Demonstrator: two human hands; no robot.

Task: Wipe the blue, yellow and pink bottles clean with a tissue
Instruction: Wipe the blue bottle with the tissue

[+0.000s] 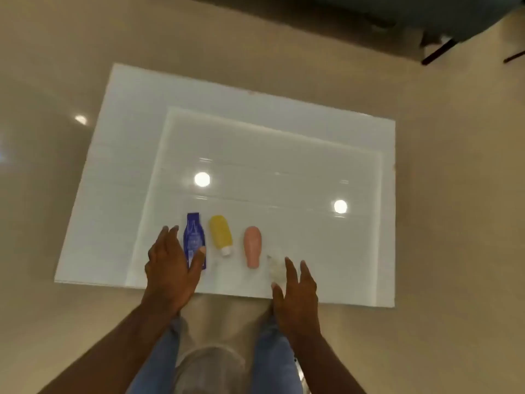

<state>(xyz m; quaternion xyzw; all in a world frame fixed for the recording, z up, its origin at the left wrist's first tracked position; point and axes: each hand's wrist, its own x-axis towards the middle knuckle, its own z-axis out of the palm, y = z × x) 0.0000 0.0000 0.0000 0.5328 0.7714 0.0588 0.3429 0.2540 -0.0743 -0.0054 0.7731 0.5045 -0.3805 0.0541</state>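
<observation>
- Lying flat in a row on the white table, running 9 to 3 o'clock: blue bottle, yellow bottle, pink bottle.
- Left hand, grip spread wide, its thumb across the blue bottle's lower end, clasping nothing.
- Right hand, grip likewise unclenched, at 5 o'clock of the pink bottle, fingers beside the crumpled tissue.

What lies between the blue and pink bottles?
The yellow bottle, lying flat between the blue bottle and the pink bottle, touching neither, in the head view.
</observation>
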